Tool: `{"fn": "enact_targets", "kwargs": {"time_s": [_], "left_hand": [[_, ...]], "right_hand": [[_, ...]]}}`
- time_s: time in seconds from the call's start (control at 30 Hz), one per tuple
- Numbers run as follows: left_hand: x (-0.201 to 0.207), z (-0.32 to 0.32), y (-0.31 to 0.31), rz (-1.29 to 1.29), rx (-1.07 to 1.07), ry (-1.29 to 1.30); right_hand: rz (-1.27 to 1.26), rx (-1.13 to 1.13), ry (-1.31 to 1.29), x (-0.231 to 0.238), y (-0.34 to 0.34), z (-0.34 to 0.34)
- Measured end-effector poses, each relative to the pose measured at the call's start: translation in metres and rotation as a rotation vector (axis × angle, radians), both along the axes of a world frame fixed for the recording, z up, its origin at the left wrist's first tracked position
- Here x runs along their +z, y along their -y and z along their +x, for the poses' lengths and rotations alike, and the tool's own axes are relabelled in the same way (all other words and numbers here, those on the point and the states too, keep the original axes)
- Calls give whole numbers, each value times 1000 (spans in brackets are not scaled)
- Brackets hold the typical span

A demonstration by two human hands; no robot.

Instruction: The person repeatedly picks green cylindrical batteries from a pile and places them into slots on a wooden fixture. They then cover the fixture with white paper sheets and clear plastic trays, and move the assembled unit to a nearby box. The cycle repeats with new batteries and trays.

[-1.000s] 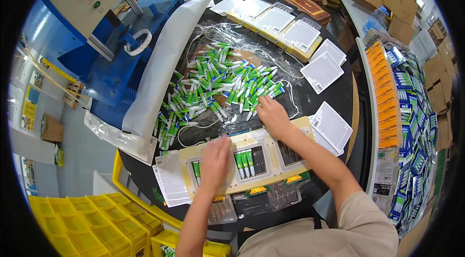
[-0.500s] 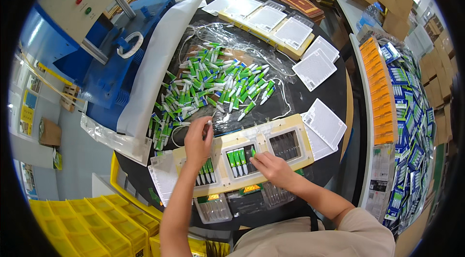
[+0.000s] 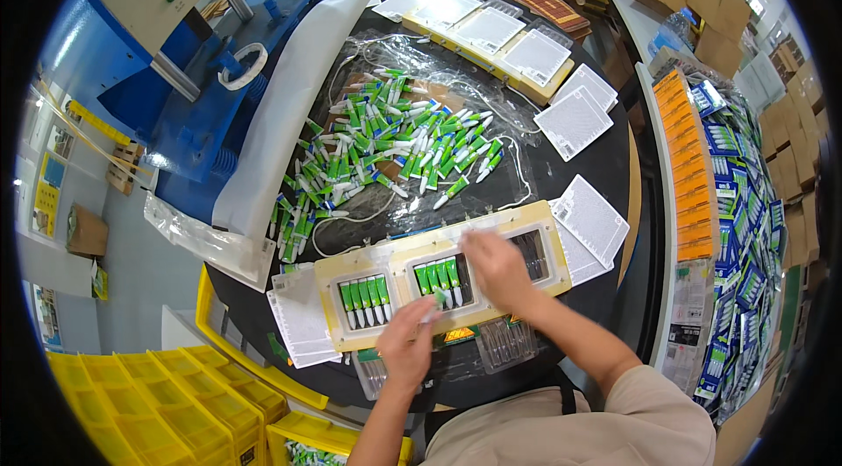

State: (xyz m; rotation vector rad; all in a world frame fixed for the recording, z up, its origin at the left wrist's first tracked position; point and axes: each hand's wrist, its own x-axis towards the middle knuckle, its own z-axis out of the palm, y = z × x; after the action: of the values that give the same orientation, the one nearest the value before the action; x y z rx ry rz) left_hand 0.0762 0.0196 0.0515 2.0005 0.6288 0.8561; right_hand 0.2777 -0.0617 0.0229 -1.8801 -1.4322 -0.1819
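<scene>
A pale yellow jig (image 3: pixel 399 255) lies before me with clear plastic blister trays set in its openings. The left blister tray holds a row of several green-and-white tubes (image 3: pixel 365 297). More of these tubes stand side by side in the middle tray. At the jig's near edge, my left hand (image 3: pixel 408 345) is closed on a small tube (image 3: pixel 438 299), its green end pointing up past the fingers. My right hand (image 3: pixel 502 273), smeared by motion, reaches over the border between the middle tray and the right one; whether it holds anything is hidden. Beyond the jig spreads a heap of loose tubes (image 3: pixel 386 141).
A second jig (image 3: pixel 478 49) with white cards stands at the far side of the round black table. White printed cards (image 3: pixel 574 124) lie on the right. A blue machine (image 3: pixel 197 141) is at left, yellow crates (image 3: pixel 158 405) at lower left, and packaged tubes (image 3: pixel 737 238) at right.
My left hand has moved from the heap's near edge down to the jig's near edge. The right hand has moved up and right, and another tube now stands in the middle tray.
</scene>
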Motion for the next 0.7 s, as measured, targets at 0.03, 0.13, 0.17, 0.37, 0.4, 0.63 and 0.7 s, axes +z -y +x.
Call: {"fn": "enact_targets", "kwargs": {"time_s": [0.03,0.13,0.17,0.37,0.4,0.63,0.7], "left_hand": [[0,5,4,122,-90,-24],[-7,28,12,497,-220,-73],[-10,35,13,611,-243,-98],[-32,51,10,681,-187,-131],[-35,51,10,671,-176,-148],[-45,56,16,680,-82,-151],[-45,56,18,674,-66,-188]], "right_hand": [[-38,-18,-1,0,-14,18],[-76,-7,81,-4,-65,62],[-182,20,87,-7,-79,72],[-474,143,186,-21,-106,93],[-510,161,201,-22,-106,93],[-333,116,192,4,-89,90],[-174,23,67,18,-57,82]]}}
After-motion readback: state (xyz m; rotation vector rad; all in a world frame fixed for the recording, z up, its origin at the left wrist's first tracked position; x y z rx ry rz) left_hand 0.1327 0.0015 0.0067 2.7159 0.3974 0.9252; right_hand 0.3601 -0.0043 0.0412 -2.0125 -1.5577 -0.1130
